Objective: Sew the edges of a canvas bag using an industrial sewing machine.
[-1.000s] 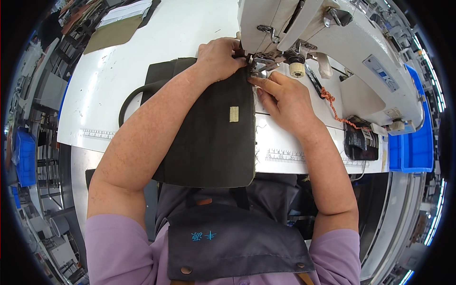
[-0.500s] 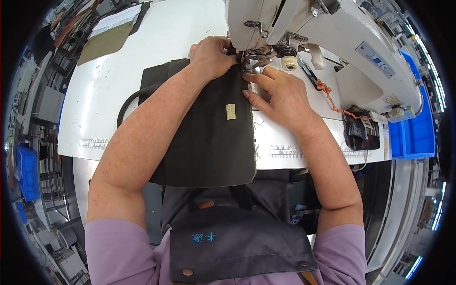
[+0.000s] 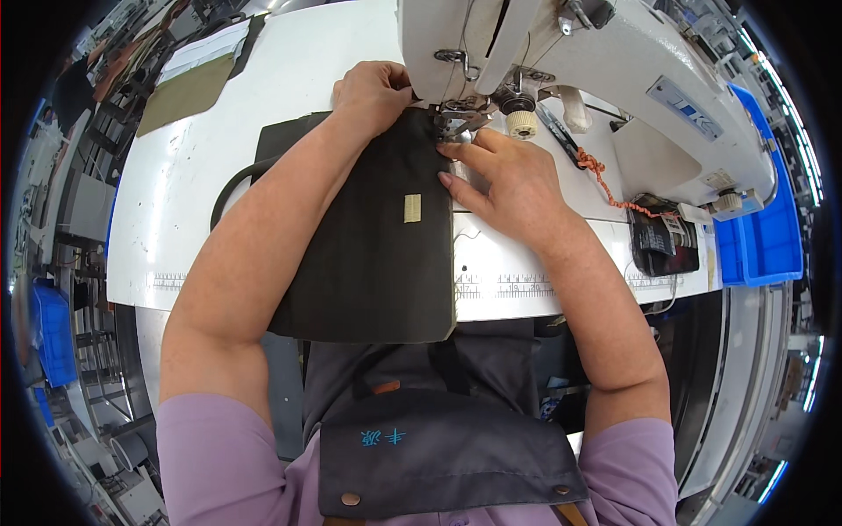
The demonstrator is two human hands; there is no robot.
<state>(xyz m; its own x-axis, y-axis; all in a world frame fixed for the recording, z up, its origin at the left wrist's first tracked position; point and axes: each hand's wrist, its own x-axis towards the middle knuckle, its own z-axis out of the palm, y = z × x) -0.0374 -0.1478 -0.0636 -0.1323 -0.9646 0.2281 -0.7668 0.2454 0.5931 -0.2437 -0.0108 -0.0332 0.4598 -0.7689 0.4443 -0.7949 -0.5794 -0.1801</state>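
Observation:
A dark, nearly black fabric panel (image 3: 368, 263) lies under the sewing machine's presser foot (image 3: 452, 123), its right edge beside the needle area. A small pale yellow tag (image 3: 412, 209) sits on it, and a dark strap loop (image 3: 230, 193) curves out at its left. My left hand (image 3: 372, 95) is closed at the panel's far edge, fingertips pinched left of the foot; the cloth between them is mostly hidden. My right hand (image 3: 513, 180) touches the panel's right edge just nearer than the foot, with index finger and thumb apart and the other fingers curled.
The white sewing machine (image 3: 605, 70) stands over the table's right side. Near it lie a dark-handled tool (image 3: 561, 131) on an orange cord (image 3: 605, 180) and a dark pouch-like item (image 3: 662, 241). A blue bin (image 3: 759, 237) is far right; olive and white pieces (image 3: 189, 92) lie far left.
The panel's near right corner has swung slightly left, baring more of the table's ruler. My left hand's fingertips have drawn a little left from the foot. The view has shifted slightly.

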